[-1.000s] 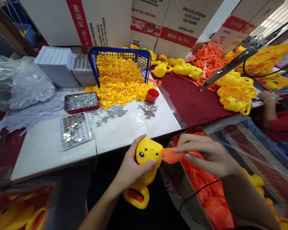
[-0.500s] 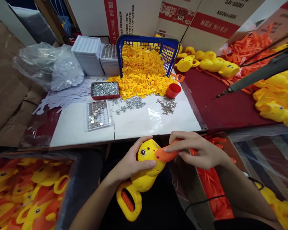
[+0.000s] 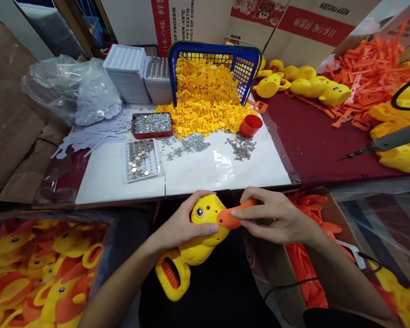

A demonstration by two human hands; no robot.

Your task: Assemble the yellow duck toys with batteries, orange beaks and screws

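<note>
A yellow plastic duck toy (image 3: 198,248) with a ring handle is held over my lap, tilted with its head toward the right. My left hand (image 3: 182,223) wraps round its head and back, the thumb lying across its side. At the front of the head sits an orange bill (image 3: 230,219). My right hand (image 3: 271,214) pinches the bill between thumb and fingers. Small dark screw holes show in the yellow body; whether the bill is fixed there I cannot tell.
On the table stand a blue basket (image 3: 258,64) spilling yellow parts, a red tin of small metal pieces (image 3: 152,125), a tray of button cells (image 3: 141,159) and a red cup (image 3: 250,126). An electric screwdriver (image 3: 379,143) hangs at right. Finished-looking ducks (image 3: 51,273) fill a box at left.
The duck toy and both hands have shifted slightly left in view, and the toy is turned a little flatter. The hanging screwdriver has swung right.
</note>
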